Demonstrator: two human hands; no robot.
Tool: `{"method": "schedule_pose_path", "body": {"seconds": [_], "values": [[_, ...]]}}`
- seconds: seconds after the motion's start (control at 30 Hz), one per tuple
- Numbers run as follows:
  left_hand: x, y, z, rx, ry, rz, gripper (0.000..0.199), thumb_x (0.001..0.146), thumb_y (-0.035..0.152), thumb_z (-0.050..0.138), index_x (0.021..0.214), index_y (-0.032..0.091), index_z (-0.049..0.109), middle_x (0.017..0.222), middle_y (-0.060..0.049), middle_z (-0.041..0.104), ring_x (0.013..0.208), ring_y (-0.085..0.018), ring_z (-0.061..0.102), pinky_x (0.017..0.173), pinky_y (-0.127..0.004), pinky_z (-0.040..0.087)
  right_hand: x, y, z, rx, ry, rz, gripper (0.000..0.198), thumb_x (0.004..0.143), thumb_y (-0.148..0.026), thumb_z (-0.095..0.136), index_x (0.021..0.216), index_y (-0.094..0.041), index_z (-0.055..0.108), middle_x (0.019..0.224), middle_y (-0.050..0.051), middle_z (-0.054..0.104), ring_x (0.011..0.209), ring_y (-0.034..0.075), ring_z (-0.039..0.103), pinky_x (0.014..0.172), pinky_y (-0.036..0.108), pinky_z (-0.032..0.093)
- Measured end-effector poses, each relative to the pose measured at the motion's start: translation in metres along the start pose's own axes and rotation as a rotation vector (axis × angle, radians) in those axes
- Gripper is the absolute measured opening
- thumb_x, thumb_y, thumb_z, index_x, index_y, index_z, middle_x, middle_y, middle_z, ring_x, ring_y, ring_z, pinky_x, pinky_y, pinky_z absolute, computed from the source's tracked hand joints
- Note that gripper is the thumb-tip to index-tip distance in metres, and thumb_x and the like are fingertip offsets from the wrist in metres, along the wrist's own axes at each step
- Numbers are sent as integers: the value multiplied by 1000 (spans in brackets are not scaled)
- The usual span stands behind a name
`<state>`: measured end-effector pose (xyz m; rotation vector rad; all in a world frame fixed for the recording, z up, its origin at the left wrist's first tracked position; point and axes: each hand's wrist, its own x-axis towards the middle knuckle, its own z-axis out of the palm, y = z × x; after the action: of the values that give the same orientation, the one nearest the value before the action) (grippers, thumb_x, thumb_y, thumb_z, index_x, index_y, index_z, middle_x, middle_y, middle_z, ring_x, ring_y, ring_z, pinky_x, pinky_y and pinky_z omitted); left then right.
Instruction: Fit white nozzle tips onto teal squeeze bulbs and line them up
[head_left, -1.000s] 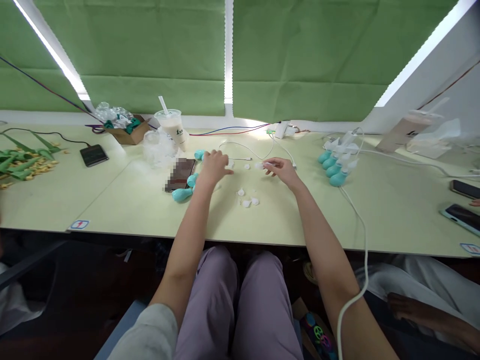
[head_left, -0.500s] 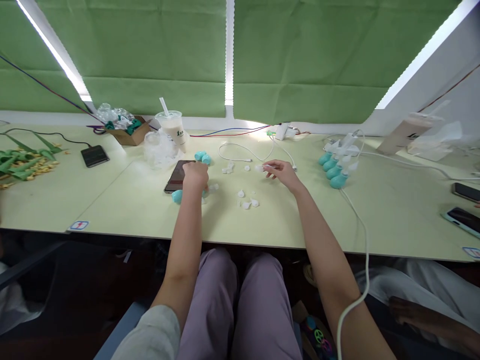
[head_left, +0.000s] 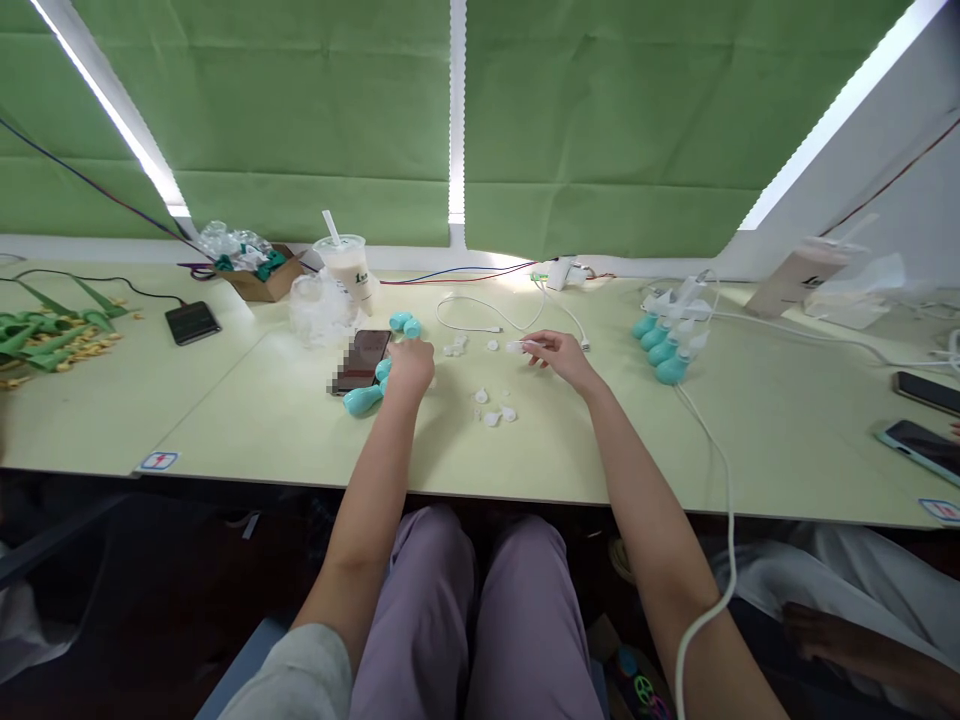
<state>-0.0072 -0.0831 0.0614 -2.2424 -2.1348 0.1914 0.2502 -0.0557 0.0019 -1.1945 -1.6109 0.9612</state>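
While the right hand (head_left: 559, 358) pinches a small white piece (head_left: 515, 346) in its nearly closed fingertips, the left hand (head_left: 412, 365) is curled beside some teal bulbs (head_left: 383, 369); its fingertips are hidden, so whether it grips one I cannot tell. The front bulb (head_left: 363, 401) lies left of the left hand, the nearer one, its long axis mostly sideways, narrow end toward that hand.
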Motion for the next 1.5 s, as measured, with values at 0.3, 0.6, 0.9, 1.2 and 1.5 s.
{"method": "schedule_pose_path", "body": {"seconds": [0.3,0.6,0.9,1.2,1.5], "values": [[26,-23,6,-531,177,343,41,64,2,50,99,21,58,92,-2,68,94,-17,61,81,-29,47,-1,-3,3,-5,1,-2,42,67,-52,70,90,-17,69,80,5,69,61,11,62,51,20,46],[42,34,26,-1032,223,694,34,61,10,63,95,13,64,91,-7,70,82,-14,62,79,-29,49,-1,-1,7,-18,16,-7,38,67,-48,70,89,-17,70,76,4,69,60,12,61,50,20,45],[61,45,53,-989,216,536,49,65,16,65,114,15,64,105,-8,65,88,-14,59,87,-30,49,1,4,5,-32,11,-4,39,67,-50,70,89,-17,68,80,5,69,60,12,61,49,20,45],[58,51,55,-959,204,627,31,78,28,58,106,19,65,110,-4,66,97,-17,59,87,-30,46,1,2,4,12,70,-42,42,65,-52,71,87,-17,67,73,3,66,60,12,62,50,21,48],[50,58,46,-817,304,572,30,76,36,63,101,19,69,95,-6,65,94,-21,58,86,-32,44,-2,-6,6,14,53,-116,39,66,-52,71,86,-19,65,77,2,65,65,13,63,54,24,54]]}}
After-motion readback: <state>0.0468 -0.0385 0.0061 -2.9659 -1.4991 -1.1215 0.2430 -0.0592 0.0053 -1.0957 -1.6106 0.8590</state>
